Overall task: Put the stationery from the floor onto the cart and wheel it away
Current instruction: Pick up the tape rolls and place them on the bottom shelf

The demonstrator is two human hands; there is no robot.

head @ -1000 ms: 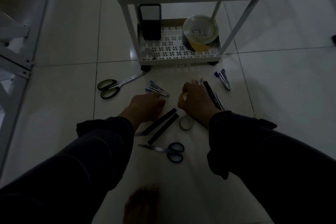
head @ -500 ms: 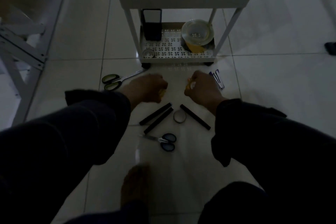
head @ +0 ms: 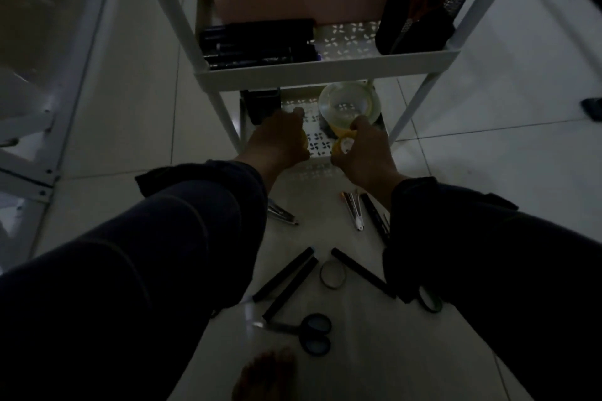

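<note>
Head view: both hands are held over the cart's bottom shelf. The right hand is closed round a small yellow roll, seemingly tape, held just beside the large tape roll already there. The left hand is curled shut with a sliver of yellow seen at its edge; what is held cannot be told. The shelf lies directly beneath both grips, so a short lowering is judged sufficient. Scissors, black sticks and pens lie on the floor behind, nearer the body.
</note>
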